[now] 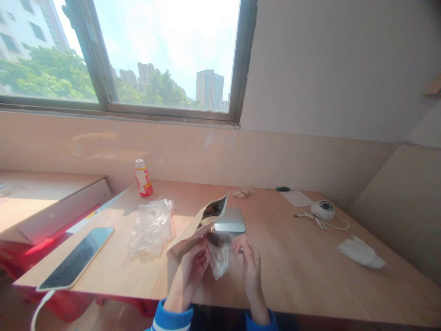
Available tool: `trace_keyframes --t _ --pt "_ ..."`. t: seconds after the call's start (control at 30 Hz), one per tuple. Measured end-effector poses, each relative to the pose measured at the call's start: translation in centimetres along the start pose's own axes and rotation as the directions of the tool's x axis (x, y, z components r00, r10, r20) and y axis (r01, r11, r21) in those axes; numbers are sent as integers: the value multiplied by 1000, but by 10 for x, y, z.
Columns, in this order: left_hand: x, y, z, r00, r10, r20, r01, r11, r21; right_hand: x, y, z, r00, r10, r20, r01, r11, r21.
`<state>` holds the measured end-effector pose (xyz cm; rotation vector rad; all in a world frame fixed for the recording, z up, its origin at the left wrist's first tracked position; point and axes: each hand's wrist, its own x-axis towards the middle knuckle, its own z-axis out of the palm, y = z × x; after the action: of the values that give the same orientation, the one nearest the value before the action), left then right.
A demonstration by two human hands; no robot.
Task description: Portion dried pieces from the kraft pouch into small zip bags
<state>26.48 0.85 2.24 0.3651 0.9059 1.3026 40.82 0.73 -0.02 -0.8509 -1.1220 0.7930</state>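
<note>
My left hand is closed on the edge of a small clear zip bag, which hangs tilted with dark stuff near its upper end. Close against that hand, a brown paper bag leans with its mouth open and a dark inside showing; whether the hand also grips it, I cannot tell. My right hand is just right of the clear bag, its fingers curled together around something too small to make out. Behind the bags sits a flat silver-topped device, partly hidden by the paper bag.
Left on the table lie a large clear zip bag and a phone with a cable. A red-white bottle stands behind. To the right are a white camera, white paper, a green-handled tool and a crumpled white bag.
</note>
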Motion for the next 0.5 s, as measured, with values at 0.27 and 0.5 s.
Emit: trace_keyframes --t 0.27,0.5 --pt "11 -6 -3 934 353 53 -352 887 299 -1 -11 17 979 49 200 20 944 -329" --pt "14 -3 -8 920 388 53 -383 860 337 -6 -1 29 959 167 227 -100 955 -280"
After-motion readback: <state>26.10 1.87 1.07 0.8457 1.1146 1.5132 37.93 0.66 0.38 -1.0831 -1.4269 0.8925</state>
